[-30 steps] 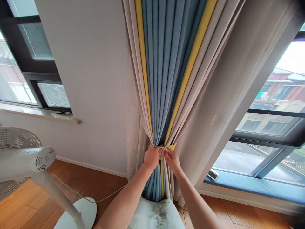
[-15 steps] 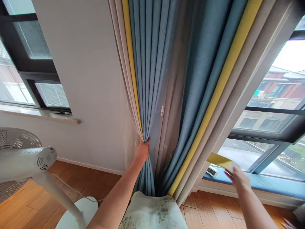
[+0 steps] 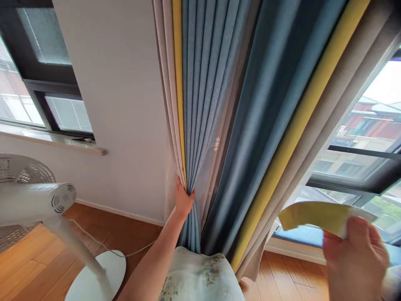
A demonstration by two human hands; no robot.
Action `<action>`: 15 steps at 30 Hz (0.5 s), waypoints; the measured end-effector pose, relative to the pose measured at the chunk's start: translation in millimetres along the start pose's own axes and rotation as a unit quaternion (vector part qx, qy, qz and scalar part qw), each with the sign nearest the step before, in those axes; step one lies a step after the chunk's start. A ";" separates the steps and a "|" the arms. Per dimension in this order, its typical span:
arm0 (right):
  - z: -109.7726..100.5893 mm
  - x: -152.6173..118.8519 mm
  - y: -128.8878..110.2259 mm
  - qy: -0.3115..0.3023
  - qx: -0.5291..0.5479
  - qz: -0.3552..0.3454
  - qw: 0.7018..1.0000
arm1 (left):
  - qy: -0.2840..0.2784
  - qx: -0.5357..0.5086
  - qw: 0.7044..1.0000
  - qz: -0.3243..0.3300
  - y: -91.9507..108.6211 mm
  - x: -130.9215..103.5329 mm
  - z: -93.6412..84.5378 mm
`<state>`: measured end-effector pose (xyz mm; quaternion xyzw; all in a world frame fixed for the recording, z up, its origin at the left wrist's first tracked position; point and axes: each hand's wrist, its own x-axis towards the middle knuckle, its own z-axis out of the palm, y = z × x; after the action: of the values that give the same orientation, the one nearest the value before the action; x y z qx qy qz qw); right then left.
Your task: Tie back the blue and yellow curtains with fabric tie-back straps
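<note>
Blue, yellow and beige bands run down the gathered curtain (image 3: 205,104), which hangs in front of the wall (image 3: 119,104) and narrows where the left hand (image 3: 184,200) is clamped around it, squeezing the folds together. Well apart from it, at the lower right, the right hand (image 3: 357,255) pinches a yellow strap (image 3: 308,213) near its pale end, thumb on top; the rest of the strap reaches toward the loose curtain (image 3: 266,117). That curtain hangs wide between the hands, with a sheer curtain (image 3: 208,184) showing beside it. Behind the strap are a window (image 3: 354,167) and a blue sill cushion (image 3: 300,236). At the left, a white fan (image 3: 34,205) stands on the wood floor (image 3: 40,267).
</note>
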<state>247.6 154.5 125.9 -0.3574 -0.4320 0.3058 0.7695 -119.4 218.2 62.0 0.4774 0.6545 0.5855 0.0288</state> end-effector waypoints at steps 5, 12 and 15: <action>130.9 -45.6 -12.4 -0.074 0.078 -0.033 0.994 | -0.038 0.042 0.998 -0.027 4.5 -0.3 -15.3; 206.1 -62.7 33.7 -0.134 0.168 0.238 0.947 | -0.079 0.011 0.997 -0.004 1.3 -2.6 -33.0; 185.4 -43.3 59.2 -0.113 0.173 0.330 0.921 | -0.065 -0.069 0.995 -0.029 -2.4 -0.3 -37.8</action>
<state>55.2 206.8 127.1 -0.3042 -0.3136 0.6509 0.6208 -143.2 190.4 71.8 0.4916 0.6230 0.5962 0.1212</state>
